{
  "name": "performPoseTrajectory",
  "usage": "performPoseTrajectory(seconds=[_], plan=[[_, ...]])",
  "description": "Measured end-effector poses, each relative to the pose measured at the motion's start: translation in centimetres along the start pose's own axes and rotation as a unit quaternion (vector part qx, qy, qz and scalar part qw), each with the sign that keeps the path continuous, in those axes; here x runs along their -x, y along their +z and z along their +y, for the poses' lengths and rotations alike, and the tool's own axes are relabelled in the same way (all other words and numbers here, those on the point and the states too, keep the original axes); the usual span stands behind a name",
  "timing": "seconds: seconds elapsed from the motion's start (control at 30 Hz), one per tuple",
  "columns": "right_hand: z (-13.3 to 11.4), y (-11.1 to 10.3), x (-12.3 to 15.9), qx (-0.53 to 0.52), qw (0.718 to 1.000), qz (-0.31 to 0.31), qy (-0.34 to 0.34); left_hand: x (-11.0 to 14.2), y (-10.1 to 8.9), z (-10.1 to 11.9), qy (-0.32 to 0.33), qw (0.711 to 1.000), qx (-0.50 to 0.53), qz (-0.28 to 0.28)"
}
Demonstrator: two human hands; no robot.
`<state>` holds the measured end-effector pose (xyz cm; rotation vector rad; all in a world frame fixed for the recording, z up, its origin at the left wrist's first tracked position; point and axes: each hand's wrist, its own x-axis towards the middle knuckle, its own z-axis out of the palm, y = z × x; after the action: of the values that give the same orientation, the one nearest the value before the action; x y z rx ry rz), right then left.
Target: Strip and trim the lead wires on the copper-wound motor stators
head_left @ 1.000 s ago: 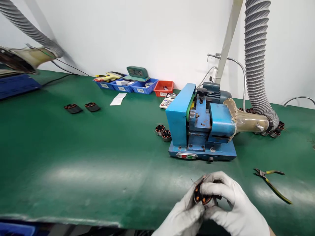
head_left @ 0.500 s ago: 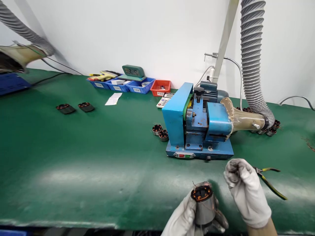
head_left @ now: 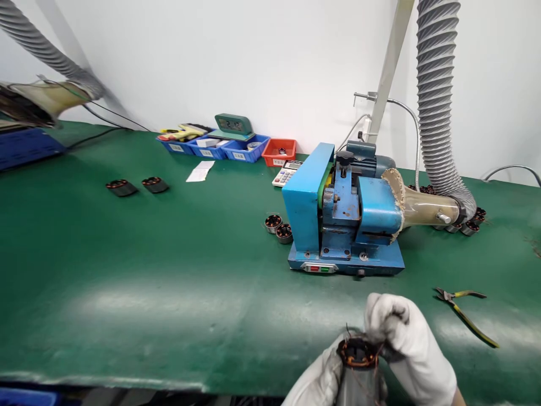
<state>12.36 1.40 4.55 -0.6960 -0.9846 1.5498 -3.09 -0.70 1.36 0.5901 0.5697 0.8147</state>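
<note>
A cylindrical motor stator (head_left: 358, 383) with a grey metal body, black inner ring and copper windings stands upright at the bottom of the view. My gloved left hand (head_left: 323, 375) is wrapped round its left side. Thin copper wires stick up and hang from its rim. At the rim's right edge, my gloved right hand (head_left: 406, 338) has its fingers pinched on a thin copper wire; the fingertips are partly blurred. Cutting pliers (head_left: 465, 316) with yellow-green handles lie spread on the green table, right of my right hand.
A blue belt machine (head_left: 342, 220) with a suction hose (head_left: 437, 107) stands behind my hands. Two stators (head_left: 279, 228) sit by its left side, several more (head_left: 469, 227) under the hose. Two others (head_left: 137, 186) lie far left. Blue bins (head_left: 213, 149), a red bin (head_left: 279, 152) and a calculator (head_left: 287, 172) line the back.
My right hand has moved left and down from beside the pliers to the stator's rim. The stator has shifted slightly right and down in view, still in my left hand.
</note>
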Motion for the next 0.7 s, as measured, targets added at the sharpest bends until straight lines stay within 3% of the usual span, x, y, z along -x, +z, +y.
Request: performPoseTrajectory(seconds=[0.1, 0.17, 0.27, 0.37, 0.47, 0.57, 0.63, 0.7], plan=[[-0.1, -0.5, 0.4, -0.115, 0.990, 0.066, 0.037, 0.3, 0.0, 0.3, -0.017, 1.000, -0.003, -0.005], [-0.1, -0.6, 0.7, -0.024, 0.997, 0.064, 0.023, 0.7, 0.3, 0.1, 0.010, 1.000, -0.004, 0.020], [0.2, 0.0, 1.0, 0.168, 0.983, 0.017, -0.068, 0.8, 0.2, -1.2, 0.072, 0.995, -0.009, 0.066], [0.5, 0.7, 0.6, 0.198, 0.969, 0.042, -0.141, 0.2, -0.9, -3.0, 0.068, 0.994, 0.006, 0.085], [0.5, 0.4, 0.0, 0.033, 0.996, 0.073, -0.043, -0.4, -2.2, -4.3, 0.048, 0.995, 0.018, 0.080], [0.2, -0.4, -0.3, -0.143, 0.982, 0.118, 0.043, -0.3, -2.4, -4.2, 0.042, 0.997, 0.032, 0.063], [0.2, -0.7, -0.1, -0.118, 0.984, 0.130, 0.038, 0.1, -1.9, -3.4, 0.053, 0.996, 0.020, 0.061], [0.3, -0.5, 0.2, 0.001, 0.995, 0.093, 0.019, 0.5, -1.0, -2.6, 0.102, 0.991, -0.041, 0.082]])
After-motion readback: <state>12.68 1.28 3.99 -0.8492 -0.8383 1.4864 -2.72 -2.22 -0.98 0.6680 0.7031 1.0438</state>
